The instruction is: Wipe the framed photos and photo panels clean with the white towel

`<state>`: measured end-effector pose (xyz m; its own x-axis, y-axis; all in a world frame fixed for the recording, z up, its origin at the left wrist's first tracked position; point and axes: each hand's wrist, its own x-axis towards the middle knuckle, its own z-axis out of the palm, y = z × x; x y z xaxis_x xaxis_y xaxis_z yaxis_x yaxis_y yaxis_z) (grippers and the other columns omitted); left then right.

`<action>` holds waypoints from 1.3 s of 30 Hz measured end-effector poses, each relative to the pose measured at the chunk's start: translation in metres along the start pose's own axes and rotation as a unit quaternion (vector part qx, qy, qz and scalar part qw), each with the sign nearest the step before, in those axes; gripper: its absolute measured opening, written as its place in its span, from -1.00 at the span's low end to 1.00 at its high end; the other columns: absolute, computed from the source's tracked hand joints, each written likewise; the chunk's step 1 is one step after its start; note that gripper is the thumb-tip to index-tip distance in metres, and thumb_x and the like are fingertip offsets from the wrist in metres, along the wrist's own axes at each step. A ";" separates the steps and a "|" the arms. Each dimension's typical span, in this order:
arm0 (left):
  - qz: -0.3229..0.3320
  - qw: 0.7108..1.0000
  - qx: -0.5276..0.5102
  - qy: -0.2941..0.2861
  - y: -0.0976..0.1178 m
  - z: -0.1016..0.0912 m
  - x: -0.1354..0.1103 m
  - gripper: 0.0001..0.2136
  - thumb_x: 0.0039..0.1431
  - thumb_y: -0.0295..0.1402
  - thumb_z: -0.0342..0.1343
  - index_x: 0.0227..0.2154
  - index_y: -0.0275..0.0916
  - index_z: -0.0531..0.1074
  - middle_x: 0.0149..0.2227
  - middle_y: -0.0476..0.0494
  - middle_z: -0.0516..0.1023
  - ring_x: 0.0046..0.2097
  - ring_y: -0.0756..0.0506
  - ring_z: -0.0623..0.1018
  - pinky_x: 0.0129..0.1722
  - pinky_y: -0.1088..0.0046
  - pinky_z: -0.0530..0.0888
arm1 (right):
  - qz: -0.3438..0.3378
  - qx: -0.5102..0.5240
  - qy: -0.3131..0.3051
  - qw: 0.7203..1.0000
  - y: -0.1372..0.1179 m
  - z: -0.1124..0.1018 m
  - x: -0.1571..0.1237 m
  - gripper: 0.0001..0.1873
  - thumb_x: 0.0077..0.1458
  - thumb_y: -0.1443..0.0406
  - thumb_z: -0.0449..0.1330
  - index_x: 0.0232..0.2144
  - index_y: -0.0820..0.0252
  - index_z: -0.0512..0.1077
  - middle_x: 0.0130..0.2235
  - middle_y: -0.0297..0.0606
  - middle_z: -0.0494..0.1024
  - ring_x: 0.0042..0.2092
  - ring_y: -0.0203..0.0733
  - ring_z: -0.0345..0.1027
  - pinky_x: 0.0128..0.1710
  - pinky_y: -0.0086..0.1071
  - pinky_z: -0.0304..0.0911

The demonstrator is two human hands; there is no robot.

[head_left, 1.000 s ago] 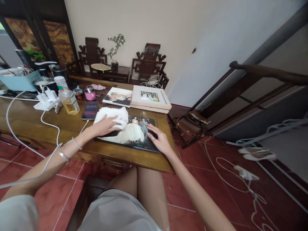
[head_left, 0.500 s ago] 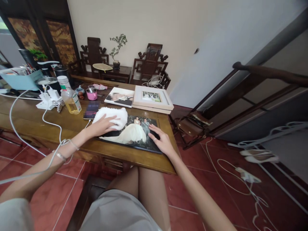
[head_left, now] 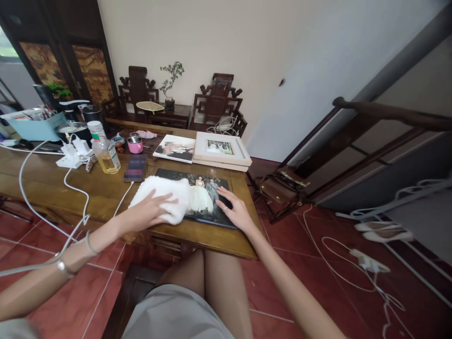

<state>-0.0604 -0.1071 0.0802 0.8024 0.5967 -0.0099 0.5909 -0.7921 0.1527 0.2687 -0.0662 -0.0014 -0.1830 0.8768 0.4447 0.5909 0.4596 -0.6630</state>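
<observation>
A wedding photo panel (head_left: pixel 202 188) lies flat on the wooden table (head_left: pixel 243 235) in front of me. Across its left part spreads a fluffy white cloth (head_left: pixel 180 194), which hides that end of the picture. My left hand (head_left: pixel 155 210) rests on top of the cloth, fingers spread and flat. Over the panel's right side, my right hand (head_left: pixel 236 211) touches the surface with its fingers stretched out, holding nothing. A phone (head_left: pixel 135 168) with a white cable lies just behind the cloth.
Behind the panel are framed photos (head_left: pixel 243 149) and a photo book (head_left: pixel 174 147). Leftward stand a pink cup (head_left: pixel 134 144), a bottle of yellow liquid (head_left: pixel 108 157), a power strip (head_left: pixel 68 161) and a blue box (head_left: pixel 37 127). A white cable (head_left: pixel 86 202) hangs across my left arm.
My left hand has slid the cloth toward me, to the panel's near edge, uncovering the panel's far left part. The right hand stays on the panel. The camera view has shifted slightly.
</observation>
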 end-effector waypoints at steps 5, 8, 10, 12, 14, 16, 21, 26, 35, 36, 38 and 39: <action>0.028 1.000 -0.001 0.002 0.011 0.004 -0.010 -0.77 0.32 -0.30 -0.04 -0.04 -0.03 0.43 0.27 -0.04 0.15 0.33 -0.12 0.01 0.27 0.02 -0.16 | 0.001 -0.001 -0.002 1.000 -0.001 -0.001 0.001 -0.60 0.09 0.13 0.15 -0.03 0.12 0.46 0.10 -0.14 0.43 0.19 0.00 0.22 0.22 0.02 0.07; -0.005 1.000 -0.010 0.010 -0.012 0.003 0.011 -0.74 0.35 -0.26 -0.10 0.00 -0.04 0.40 0.27 -0.08 0.16 0.33 -0.12 0.02 0.26 0.00 -0.13 | 0.001 -0.012 -0.006 1.000 -0.001 -0.003 0.001 -0.61 0.10 0.13 0.15 -0.03 0.10 0.46 0.10 -0.14 0.43 0.19 0.00 0.22 0.21 0.04 0.07; -0.032 0.999 -0.024 0.013 -0.034 0.000 0.032 -0.71 0.36 -0.22 -0.13 0.01 -0.05 0.40 0.26 -0.10 0.19 0.32 -0.14 0.04 0.24 -0.02 -0.10 | 0.002 -0.019 -0.008 1.000 -0.001 -0.003 0.001 -0.60 0.10 0.13 0.15 -0.03 0.11 0.45 0.10 -0.13 0.43 0.18 0.00 0.23 0.21 0.04 0.07; -0.058 0.998 -0.035 0.021 -0.057 -0.003 0.055 -0.69 0.35 -0.18 -0.14 0.00 -0.09 0.41 0.23 -0.12 0.23 0.32 -0.17 0.05 0.24 -0.02 -0.08 | 0.003 -0.022 -0.010 1.000 -0.001 -0.004 0.001 -0.60 0.11 0.13 0.14 -0.02 0.12 0.45 0.11 -0.12 0.42 0.19 0.00 0.22 0.21 0.04 0.07; -0.079 0.996 -0.036 0.037 -0.077 -0.005 0.074 -0.67 0.35 -0.16 -0.15 0.00 -0.13 0.41 0.21 -0.14 0.27 0.31 -0.19 0.07 0.23 -0.04 -0.07 | 0.002 -0.020 -0.013 1.000 -0.001 -0.004 0.000 -0.60 0.11 0.13 0.14 -0.02 0.13 0.45 0.11 -0.11 0.42 0.19 0.00 0.21 0.22 0.03 0.07; -0.086 0.995 -0.032 0.044 -0.089 -0.005 0.085 -0.67 0.34 -0.15 -0.14 -0.02 -0.15 0.42 0.21 -0.14 0.27 0.31 -0.20 0.06 0.21 -0.09 -0.08 | 0.003 -0.019 -0.014 1.000 -0.002 -0.004 0.000 -0.60 0.12 0.13 0.13 -0.02 0.14 0.45 0.11 -0.11 0.42 0.20 0.00 0.21 0.22 0.03 0.06; -0.060 0.997 -0.038 0.014 -0.073 -0.002 0.063 -0.70 0.34 -0.17 -0.11 -0.01 -0.10 0.41 0.24 -0.13 0.22 0.33 -0.18 0.01 0.20 -0.15 -0.12 | 0.003 -0.015 -0.011 1.000 -0.003 -0.004 0.000 -0.59 0.11 0.13 0.13 -0.02 0.14 0.45 0.11 -0.12 0.42 0.19 -0.01 0.22 0.22 0.02 0.05; -0.019 0.998 -0.058 -0.019 -0.020 -0.006 0.004 -0.73 0.35 -0.22 -0.13 -0.02 -0.06 0.41 0.26 -0.09 0.17 0.33 -0.13 0.01 0.25 -0.03 -0.13 | 0.002 -0.005 -0.003 1.000 -0.001 -0.002 0.001 -0.60 0.10 0.13 0.14 -0.03 0.12 0.46 0.11 -0.14 0.43 0.19 0.01 0.22 0.22 0.03 0.06; -0.007 0.999 -0.050 -0.009 -0.013 -0.004 0.009 -0.72 0.36 -0.22 -0.13 0.00 -0.03 0.40 0.26 -0.09 0.19 0.33 -0.13 0.03 0.25 -0.01 -0.11 | -0.001 -0.007 -0.006 1.000 0.001 -0.002 0.001 -0.61 0.10 0.14 0.14 -0.03 0.11 0.46 0.10 -0.14 0.43 0.19 0.00 0.22 0.22 0.04 0.05; -0.013 0.999 -0.044 -0.011 -0.022 -0.004 0.019 -0.72 0.36 -0.22 -0.13 0.01 -0.03 0.39 0.26 -0.09 0.18 0.33 -0.14 0.03 0.24 -0.03 -0.10 | -0.001 -0.010 -0.007 1.000 0.001 -0.002 0.001 -0.61 0.11 0.14 0.14 -0.03 0.12 0.45 0.11 -0.13 0.43 0.19 0.00 0.22 0.22 0.03 0.06; -0.027 0.999 -0.029 -0.011 -0.043 -0.003 0.040 -0.73 0.35 -0.22 -0.12 0.00 -0.03 0.40 0.26 -0.08 0.17 0.33 -0.15 0.03 0.22 -0.09 -0.08 | 0.000 -0.016 -0.008 1.000 0.001 -0.002 0.000 -0.60 0.11 0.14 0.13 -0.02 0.13 0.45 0.11 -0.11 0.42 0.19 -0.01 0.21 0.22 0.02 0.06; -0.037 0.999 -0.020 -0.006 -0.052 -0.003 0.050 -0.73 0.35 -0.22 -0.11 0.00 -0.04 0.40 0.27 -0.09 0.17 0.33 -0.17 0.02 0.20 -0.12 -0.08 | 0.000 -0.018 -0.009 1.000 0.001 -0.002 0.000 -0.60 0.12 0.14 0.13 -0.02 0.14 0.45 0.11 -0.11 0.42 0.19 -0.02 0.21 0.22 0.01 0.06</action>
<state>-0.0518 -0.0355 0.0749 0.7579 0.6515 -0.0346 0.6448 -0.7400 0.1914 0.2710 -0.0660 -0.0002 -0.1975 0.8791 0.4337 0.6186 0.4550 -0.6406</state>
